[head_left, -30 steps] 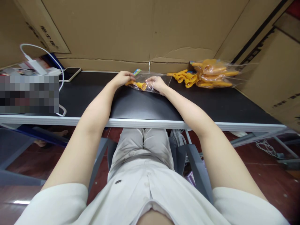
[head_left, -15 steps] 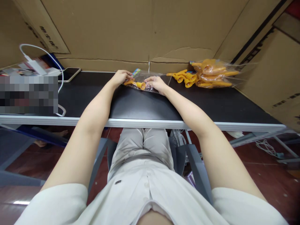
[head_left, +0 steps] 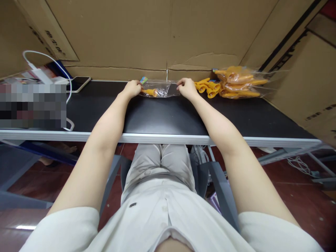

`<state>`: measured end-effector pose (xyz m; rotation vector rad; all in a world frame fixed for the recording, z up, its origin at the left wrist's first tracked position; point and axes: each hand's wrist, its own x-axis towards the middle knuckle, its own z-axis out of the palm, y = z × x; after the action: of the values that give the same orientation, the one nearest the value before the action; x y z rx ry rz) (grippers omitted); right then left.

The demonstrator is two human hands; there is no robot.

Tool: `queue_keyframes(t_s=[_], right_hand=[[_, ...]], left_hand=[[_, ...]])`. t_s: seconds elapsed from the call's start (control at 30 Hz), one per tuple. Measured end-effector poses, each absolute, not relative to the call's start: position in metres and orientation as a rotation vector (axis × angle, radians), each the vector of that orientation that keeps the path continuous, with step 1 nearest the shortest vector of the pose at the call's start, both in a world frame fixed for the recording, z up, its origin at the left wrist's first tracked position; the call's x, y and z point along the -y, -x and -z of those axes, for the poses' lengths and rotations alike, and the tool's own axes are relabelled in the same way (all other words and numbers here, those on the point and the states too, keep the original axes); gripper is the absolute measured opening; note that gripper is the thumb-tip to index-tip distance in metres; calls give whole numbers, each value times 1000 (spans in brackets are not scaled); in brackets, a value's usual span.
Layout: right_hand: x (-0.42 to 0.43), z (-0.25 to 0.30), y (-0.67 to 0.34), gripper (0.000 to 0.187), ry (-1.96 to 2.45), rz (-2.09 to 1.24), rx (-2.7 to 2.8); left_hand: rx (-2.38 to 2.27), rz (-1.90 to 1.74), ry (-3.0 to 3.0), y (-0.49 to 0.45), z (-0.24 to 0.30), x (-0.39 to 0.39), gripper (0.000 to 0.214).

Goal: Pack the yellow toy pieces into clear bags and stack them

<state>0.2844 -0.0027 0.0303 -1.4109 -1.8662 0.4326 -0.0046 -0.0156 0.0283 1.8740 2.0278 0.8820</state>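
Observation:
A clear plastic bag [head_left: 164, 91] stretches between my two hands over the black tabletop. Inside its left part lies a yellow-orange plastic horn [head_left: 150, 92], its flared end pointing right. My left hand [head_left: 133, 89] is closed on the bag's left end, beside a small colourful label [head_left: 143, 80]; the horn's narrow end is hidden by the fingers. At the right end, my right hand [head_left: 186, 87] pinches the bag's edge between thumb and fingers. Just right of it lie several loose yellow horns [head_left: 207, 86].
Filled bags of yellow horns [head_left: 237, 82] are stacked at the right. A phone [head_left: 78, 84], a white charger with cable [head_left: 43, 75] and a blurred-out patch occupy the left side. Cardboard walls [head_left: 168, 35] enclose the back and sides of the black table [head_left: 162, 119].
My right hand has moved right to the bag's far end, and the bag now lies straighter. The horn sits further inside it. My left hand has shifted slightly left.

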Motion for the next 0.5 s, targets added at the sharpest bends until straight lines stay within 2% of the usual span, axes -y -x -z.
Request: queue_keyframes(t_s=[0.1, 0.17, 0.4, 0.5], right_hand=[[-1, -32, -308, 28, 1574, 46, 1918], [-1, -31, -321, 33, 1678, 208, 1901], [0, -28, -329, 45, 2065, 131, 1929], [-13, -26, -331, 38, 2023, 93, 1941]], left_hand=[[-2043, -874, -1859, 9, -27, 11, 34], [-2051, -836, -1881, 8, -28, 10, 36], [-2127, -699, -1944, -1, -32, 11, 47], [-2145, -715, -1945, -1, -29, 6, 50]])
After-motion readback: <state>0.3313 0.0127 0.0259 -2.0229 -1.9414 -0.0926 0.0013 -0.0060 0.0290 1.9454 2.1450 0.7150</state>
